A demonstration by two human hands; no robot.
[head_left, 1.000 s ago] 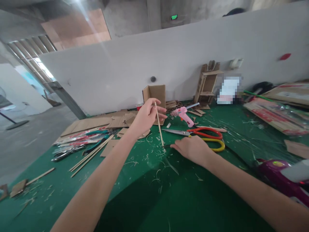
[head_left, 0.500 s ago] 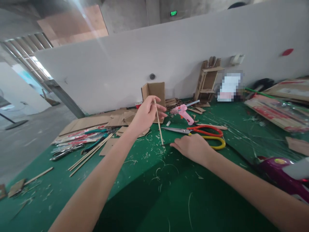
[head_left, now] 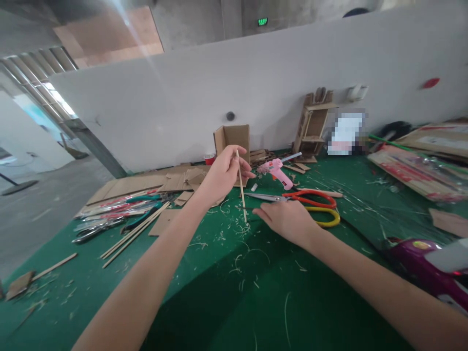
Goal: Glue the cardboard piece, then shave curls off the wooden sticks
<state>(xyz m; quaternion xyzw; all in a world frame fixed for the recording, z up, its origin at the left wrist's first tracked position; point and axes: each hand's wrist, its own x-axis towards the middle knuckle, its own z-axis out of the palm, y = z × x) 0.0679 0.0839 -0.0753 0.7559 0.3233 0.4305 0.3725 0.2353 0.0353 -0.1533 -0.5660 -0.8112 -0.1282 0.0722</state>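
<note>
My left hand (head_left: 224,173) pinches the upper part of a thin wooden stick (head_left: 242,187), its other fingers loosely spread. The stick slants down, its lower tip close to the green table among pale curled shavings (head_left: 239,234). My right hand (head_left: 287,222) is closed, and a thin dark blade (head_left: 249,208) juts from it to the stick just above the lower tip. The rest of that tool is hidden in my fist. Just behind my right hand lie scissors (head_left: 266,197) with one red and one yellow handle.
A pink glue gun (head_left: 281,175) lies beyond the scissors, a purple tool (head_left: 417,251) at right. Cardboard pieces (head_left: 126,187), teal-handled pliers (head_left: 146,214) and spare sticks (head_left: 135,233) lie at left. A cardboard stand (head_left: 314,124) leans near the white partition (head_left: 183,107).
The blade has shifted slightly up the stick, away from its lower tip, with my right hand moving a little up and left. My left hand still holds the stick.
</note>
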